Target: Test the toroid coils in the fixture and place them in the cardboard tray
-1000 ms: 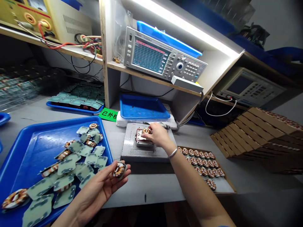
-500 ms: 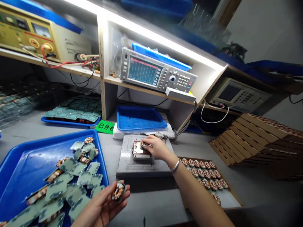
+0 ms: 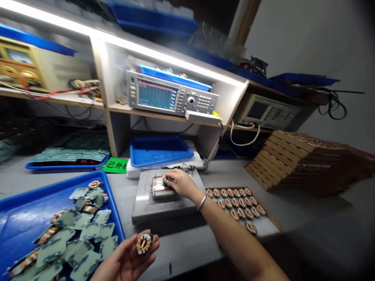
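Note:
My left hand [image 3: 133,255], palm up, holds a copper-wound toroidal coil [image 3: 144,244] between thumb and fingers, in front of the grey test box. With fingers closed on it, my right hand [image 3: 180,182] presses a second toroidal coil [image 3: 167,180] onto the small metal fixture [image 3: 158,190] on top of the grey test box [image 3: 143,207]; the fingers partly cover that coil. Left of the hands, a blue tray [image 3: 113,203] carries a loose heap of coils on green square boards [image 3: 77,220]. Rows of coils [image 3: 241,203] stand in a shallow carton right of the right forearm.
On the shelf ahead sits a grey meter [image 3: 156,95] with a lit screen. A small blue tray [image 3: 161,150] lies behind the test box. Stacked brown cartons [image 3: 272,160] stand at the right. A green sign [image 3: 115,165] and another board-filled tray [image 3: 67,154] are at the left.
The camera view has turned a little to the right, so things appear shifted left. The left hand's coil now faces the camera more fully. The right hand stays at the fixture.

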A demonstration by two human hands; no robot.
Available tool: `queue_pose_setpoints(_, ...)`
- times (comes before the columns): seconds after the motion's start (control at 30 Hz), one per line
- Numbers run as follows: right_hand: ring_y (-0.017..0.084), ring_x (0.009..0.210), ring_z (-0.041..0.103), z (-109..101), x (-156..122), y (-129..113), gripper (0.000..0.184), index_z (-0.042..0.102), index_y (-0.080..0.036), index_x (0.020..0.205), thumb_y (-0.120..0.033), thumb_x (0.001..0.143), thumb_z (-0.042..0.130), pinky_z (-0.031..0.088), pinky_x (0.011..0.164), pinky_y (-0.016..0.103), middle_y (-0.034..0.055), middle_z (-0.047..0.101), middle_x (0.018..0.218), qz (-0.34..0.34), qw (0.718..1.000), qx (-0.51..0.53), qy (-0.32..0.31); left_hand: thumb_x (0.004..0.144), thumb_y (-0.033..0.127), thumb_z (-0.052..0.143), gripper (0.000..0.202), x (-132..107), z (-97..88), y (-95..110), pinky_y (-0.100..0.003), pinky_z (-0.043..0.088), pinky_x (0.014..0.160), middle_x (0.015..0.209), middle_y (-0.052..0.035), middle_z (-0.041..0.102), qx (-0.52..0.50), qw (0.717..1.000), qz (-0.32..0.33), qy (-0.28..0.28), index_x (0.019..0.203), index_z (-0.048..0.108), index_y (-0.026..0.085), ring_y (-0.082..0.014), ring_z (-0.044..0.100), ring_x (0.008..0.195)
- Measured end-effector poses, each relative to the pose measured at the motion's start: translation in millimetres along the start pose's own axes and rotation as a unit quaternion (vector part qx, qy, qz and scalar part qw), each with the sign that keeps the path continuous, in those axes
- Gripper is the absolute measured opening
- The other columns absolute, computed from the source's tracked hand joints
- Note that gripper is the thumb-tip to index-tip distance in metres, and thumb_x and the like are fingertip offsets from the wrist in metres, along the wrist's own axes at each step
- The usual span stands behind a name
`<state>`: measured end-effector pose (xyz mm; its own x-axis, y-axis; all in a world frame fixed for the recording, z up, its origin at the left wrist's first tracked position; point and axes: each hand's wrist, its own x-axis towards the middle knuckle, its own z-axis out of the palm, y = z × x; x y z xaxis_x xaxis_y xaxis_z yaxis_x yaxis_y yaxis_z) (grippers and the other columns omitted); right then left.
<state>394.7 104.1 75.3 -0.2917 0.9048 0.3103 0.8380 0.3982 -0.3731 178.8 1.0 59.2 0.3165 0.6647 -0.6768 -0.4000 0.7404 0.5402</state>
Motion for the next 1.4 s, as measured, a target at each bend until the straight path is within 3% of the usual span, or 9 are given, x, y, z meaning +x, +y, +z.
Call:
queue_pose_setpoints(0.13,0.014,0.094,0.056,-57.8,-56.9,20.9,0.028,0.060,-0.017,0.105,-0.014,0.077,0.058,0.045,0.085,0.027,0.0060,0.061,0.103,0.040,0.994,0.049,0.088,0.077,0.010,0.052,0.028,7.3,-3.1,-12.6,-0.045,0.053,0.084,0.106,-0.0246,0.063,0.033,0.999,-0.011,-0.030,0.103,0.056,0.001,-0.0331,0.059,0.101)
queue_pose_setpoints(0.33,0.014,0.075,0.057,-153.4,-202.3,71.6,0.046,0.051,-0.020,0.117,-0.016,0.072,0.060,0.048,0.073,0.029,0.0035,0.061,0.092,0.249,0.964,-0.041,0.087,0.075,0.011,0.054,0.033,22.5,16.5,-31.8,-0.044,0.054,0.082,0.110,-0.0239,0.061,0.068,0.994,-0.071,-0.057,0.107,0.057,0.003,-0.0343,0.057,0.103)
queue_pose_setpoints(0.43,0.016,0.078,0.057,-162.5,-255.3,87.4,0.044,0.053,-0.019,0.113,-0.013,0.070,0.060,0.047,0.075,0.031,0.0041,0.062,0.092,0.307,0.949,-0.066,0.028,0.074,0.010,0.054,0.034,25.7,32.6,-38.8,-0.042,0.055,0.079,0.109,-0.0250,0.062,0.087,0.990,-0.084,-0.067,0.107,0.056,0.001,-0.0348,0.057,0.102)
queue_pose_setpoints(0.57,0.019,0.091,0.057,-152.4,-280.5,95.7,0.027,0.063,-0.016,0.096,-0.008,0.071,0.057,0.044,0.084,0.033,0.0076,0.063,0.097,0.309,0.946,-0.091,-0.036,0.074,0.010,0.052,0.034,27.6,46.7,-43.9,-0.041,0.056,0.076,0.107,-0.0256,0.062,0.101,0.987,-0.102,-0.067,0.107,0.056,0.001,-0.0355,0.058,0.101)
queue_pose_setpoints(0.87,0.022,0.104,0.055,-144.8,-287.6,103.4,0.037,0.062,-0.018,0.102,-0.004,0.069,0.058,0.042,0.094,0.038,0.0084,0.061,0.109,0.297,0.946,-0.097,-0.083,0.076,0.012,0.053,0.031,24.8,49.4,-45.3,-0.042,0.055,0.080,0.109,-0.0259,0.061,0.114,0.988,-0.086,-0.065,0.105,0.057,0.001,-0.0352,0.057,0.102)
queue_pose_setpoints(0.97,0.023,0.110,0.051,-141.3,-259.1,71.1,0.037,0.058,-0.018,0.110,-0.008,0.075,0.055,0.039,0.097,0.041,0.0107,0.055,0.118,0.262,0.955,-0.139,-0.014,0.076,0.012,0.054,0.030,22.1,52.2,-45.2,-0.042,0.053,0.083,0.107,-0.0255,0.062,0.097,0.989,-0.081,-0.077,0.104,0.058,0.002,-0.0344,0.058,0.102)
queue_pose_setpoints(1.07,0.019,0.112,0.048,-122.4,-206.3,17.3,0.037,0.051,-0.020,0.120,-0.019,0.082,0.052,0.039,0.099,0.037,0.0084,0.054,0.119,0.141,0.988,-0.060,0.030,0.077,0.013,0.053,0.028,18.8,53.7,-44.2,-0.042,0.052,0.086,0.105,-0.0251,0.063,0.066,0.989,-0.084,-0.100,0.103,0.058,0.002,-0.0331,0.057,0.103)
queue_pose_setpoints(1.2,0.017,0.113,0.047,-72.9,-139.8,-50.0,0.053,0.043,-0.018,0.125,-0.030,0.077,0.062,0.040,0.096,0.030,0.0082,0.052,0.122,-0.048,0.994,0.055,-0.079,0.079,0.015,0.054,0.026,14.6,44.6,-40.2,-0.041,0.051,0.089,0.106,-0.0188,0.065,0.036,0.987,-0.067,-0.144,0.102,0.060,0.006,-0.0287,0.059,0.101)
queue_pose_setpoints(1.4,0.019,0.089,0.054,-18.8,-85.6,-76.2,0.024,0.057,-0.015,0.100,-0.026,0.079,0.058,0.045,0.078,0.031,0.0073,0.060,0.094,-0.069,0.991,-0.009,-0.118,0.080,0.015,0.054,0.025,10.2,18.0,-25.7,-0.035,0.051,0.088,0.107,-0.0088,0.066,-0.029,0.994,0.031,-0.104,0.105,0.058,0.015,-0.0194,0.063,0.093)
